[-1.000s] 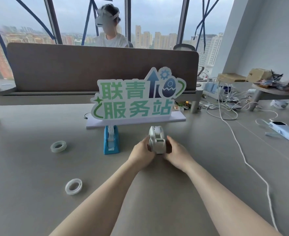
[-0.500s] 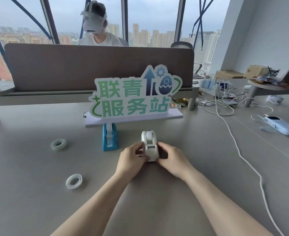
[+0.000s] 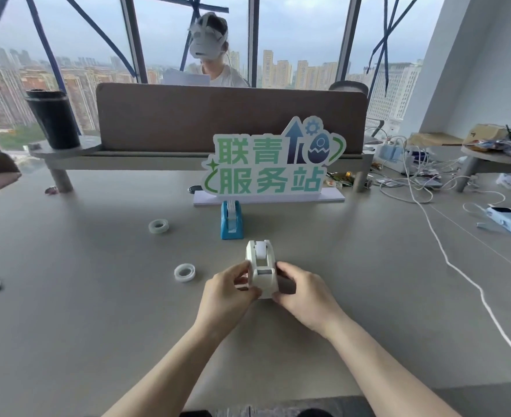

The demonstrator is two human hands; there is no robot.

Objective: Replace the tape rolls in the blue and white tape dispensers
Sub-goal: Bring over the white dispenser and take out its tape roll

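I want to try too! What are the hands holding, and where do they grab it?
Both hands, left hand and right hand, hold the white tape dispenser, fingers pinching its two sides near the front end.

We are in a high-rise office. Tall windows [image 3: 299, 40] behind us look out over city towers, and a brown fabric partition [image 3: 230, 115] divides our long grey worktop [image 3: 97, 296] from the facing seat, where a person [image 3: 215, 55] sits wearing a headset. A green desk sign [image 3: 269, 164] stands at the middle, and chargers and white cables [image 3: 413, 164] clutter the right side.
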